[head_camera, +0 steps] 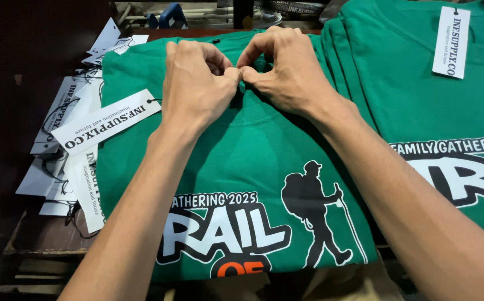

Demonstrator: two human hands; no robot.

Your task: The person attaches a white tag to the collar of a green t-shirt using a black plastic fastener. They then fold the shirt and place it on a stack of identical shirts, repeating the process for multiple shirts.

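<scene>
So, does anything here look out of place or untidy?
Only the white hang tags left of the green shirt: they lie in a loose, overlapping heap with tangled strings. Both hands pinch the collar; shirts look neatly folded.

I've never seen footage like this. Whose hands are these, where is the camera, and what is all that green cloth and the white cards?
There is no machine here: these are a person's own two bare hands, filmed by a camera worn on their head and looking down, so the arms reach in from the bottom of the picture. The left hand and right hand meet at the neckline of a folded green T-shirt and pinch something small there between the fingertips; what exactly is pinched is too small to tell. The shirt has a white printed design with a black hiker figure. A white paper tag hangs on a string at its left edge. More loose tags lie in a pile on the dark table at the left. To the right sits another stack of green shirts, with its own tag.
</scene>
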